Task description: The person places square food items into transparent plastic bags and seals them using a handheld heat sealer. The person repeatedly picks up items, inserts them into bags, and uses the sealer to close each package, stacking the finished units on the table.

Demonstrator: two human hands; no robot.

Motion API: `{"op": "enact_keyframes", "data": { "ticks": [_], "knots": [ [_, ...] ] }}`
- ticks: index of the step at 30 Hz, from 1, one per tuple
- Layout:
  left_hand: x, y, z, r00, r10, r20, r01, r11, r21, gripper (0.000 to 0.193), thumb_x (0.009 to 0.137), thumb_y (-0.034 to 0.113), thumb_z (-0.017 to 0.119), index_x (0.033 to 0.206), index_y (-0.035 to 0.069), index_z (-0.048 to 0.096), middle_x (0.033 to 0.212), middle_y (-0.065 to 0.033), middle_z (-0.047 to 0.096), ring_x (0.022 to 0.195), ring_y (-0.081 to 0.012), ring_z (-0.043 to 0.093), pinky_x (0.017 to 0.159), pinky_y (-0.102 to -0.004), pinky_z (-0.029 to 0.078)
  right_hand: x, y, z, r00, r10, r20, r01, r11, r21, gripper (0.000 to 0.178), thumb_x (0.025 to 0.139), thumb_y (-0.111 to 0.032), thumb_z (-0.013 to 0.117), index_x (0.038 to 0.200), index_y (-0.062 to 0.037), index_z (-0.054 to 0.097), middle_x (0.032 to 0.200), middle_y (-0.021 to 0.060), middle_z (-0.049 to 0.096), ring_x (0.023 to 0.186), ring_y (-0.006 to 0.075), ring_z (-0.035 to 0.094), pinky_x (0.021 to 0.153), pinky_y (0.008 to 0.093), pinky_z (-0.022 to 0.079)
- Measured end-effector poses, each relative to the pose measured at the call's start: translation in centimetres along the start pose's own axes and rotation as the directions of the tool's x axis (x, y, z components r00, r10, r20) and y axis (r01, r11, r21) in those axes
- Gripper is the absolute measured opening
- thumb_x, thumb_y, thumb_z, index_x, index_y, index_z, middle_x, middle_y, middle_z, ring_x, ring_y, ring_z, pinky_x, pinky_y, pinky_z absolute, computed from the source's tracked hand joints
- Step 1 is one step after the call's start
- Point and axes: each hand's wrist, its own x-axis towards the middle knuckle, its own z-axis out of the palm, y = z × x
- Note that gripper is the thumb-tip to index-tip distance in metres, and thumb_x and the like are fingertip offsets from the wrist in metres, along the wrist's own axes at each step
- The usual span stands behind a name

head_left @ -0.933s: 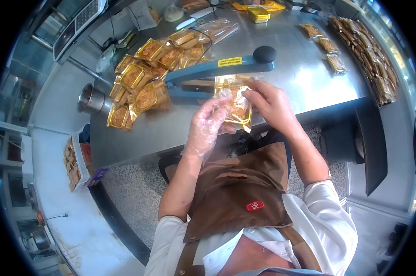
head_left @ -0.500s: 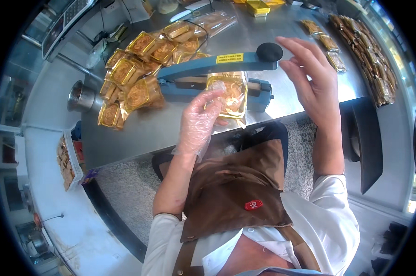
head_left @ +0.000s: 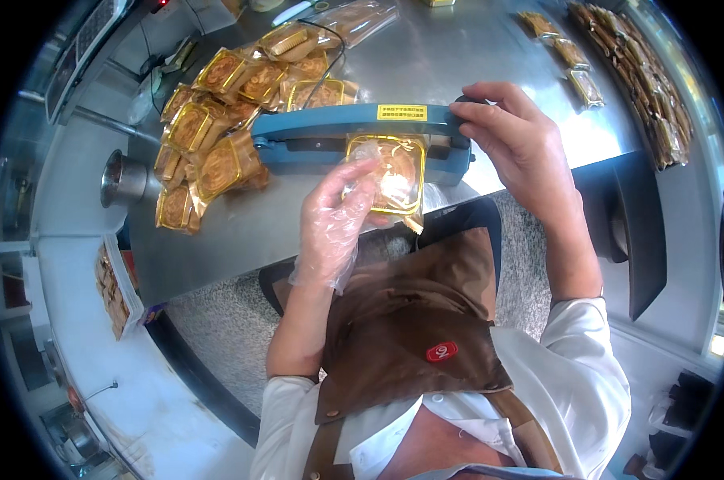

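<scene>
Nearest the wearer's body, below the hands, spreads a brown apron (head_left: 386, 336). Beyond it, at the table's near edge, the left hand (head_left: 334, 228), in a thin clear glove, has its thumb and fingers closed on the left side of a packet (head_left: 398, 172): a round, browned pastry in a gold-rimmed tray, wrapped in clear film. The packet lies in front of the blue sealer (head_left: 346, 120), its far end up against the sealer's long arm; whether the film runs beneath, the arm hides.

It should handle as something light, the film soft and slippery, the tray rim stiffer, the pastry likely to crack or crumble if squeezed across its top. The tray's side rim looks the best hold, as pressure there would spare the pastry and keep the loose film from sliding.

Farther right, the bare right hand (head_left: 522, 148) is half curled, its fingers over the dark knob (head_left: 462, 104) at the arm's end; whether they grip it or only rest there cannot be told.

Left of the sealer, a metal cup (head_left: 122, 180) stands beside a heap of similar packets (head_left: 222, 172). Farther back on the steel table (head_left: 490, 56) lie some flat clear bags (head_left: 354, 20); at far right, three small packs (head_left: 570, 54) sit near a long stack of brown packs (head_left: 642, 88).
</scene>
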Motion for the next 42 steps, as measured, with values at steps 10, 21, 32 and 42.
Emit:
{"op": "enact_keyframes", "data": {
  "ticks": [10, 21, 32, 42],
  "knots": [
    [-0.2, -0.3, 0.4, 0.999, -0.003, -0.042, 0.002, 1.0, -0.008, 0.028, 0.103, 0.002, 0.061, 0.13, 0.0, 0.066, 0.13, -0.0125, 0.064, 0.101, -0.0182, 0.071, 0.073, -0.029, 0.065, -0.5, 1.3, 0.3, 0.999, -0.031, 0.038, 0.031, 1.0, -0.001, 0.019, 0.092, -0.008, 0.075, 0.111, -0.0037, 0.075, 0.11, 0.0132, 0.07, 0.085, 0.0286, 0.074, 0.072, 0.0353, 0.059],
    [-0.1, -0.9, 0.2, 0.998, 0.021, -0.058, -0.019, 0.999, 0.034, 0.028, 0.102, 0.005, 0.062, 0.129, -0.001, 0.065, 0.126, -0.0168, 0.066, 0.1, -0.0248, 0.074, 0.071, -0.0333, 0.068, -1.5, 2.3, 0.9, 0.998, -0.023, 0.061, 0.021, 0.999, 0.032, 0.021, 0.093, -0.011, 0.075, 0.113, -0.0036, 0.074, 0.111, 0.0132, 0.071, 0.089, 0.0299, 0.074, 0.075, 0.0355, 0.06],
    [-0.2, -0.6, 0.6, 0.996, 0.039, -0.079, -0.035, 0.998, 0.045, 0.029, 0.102, 0.008, 0.063, 0.13, -0.001, 0.063, 0.127, -0.0195, 0.066, 0.098, -0.0247, 0.075, 0.069, -0.0333, 0.068, -1.7, 2.6, 1.0, 0.996, -0.087, 0.02, 0.087, 0.996, 0.006, 0.02, 0.092, -0.009, 0.075, 0.112, -0.0029, 0.073, 0.112, 0.0124, 0.071, 0.09, 0.0319, 0.074, 0.076, 0.037, 0.06],
    [-0.1, -0.8, 0.6, 0.998, 0.022, -0.061, -0.021, 0.999, 0.03, 0.029, 0.103, 0.008, 0.061, 0.131, -0.001, 0.062, 0.124, -0.0158, 0.067, 0.097, -0.0221, 0.074, 0.069, -0.0304, 0.067, -2.2, 2.2, 1.5, 0.999, -0.023, -0.028, 0.025, 0.998, 0.052, 0.022, 0.096, -0.011, 0.071, 0.117, -0.0025, 0.073, 0.119, 0.0151, 0.07, 0.1, 0.0314, 0.073, 0.084, 0.0364, 0.059]
  ]
}}
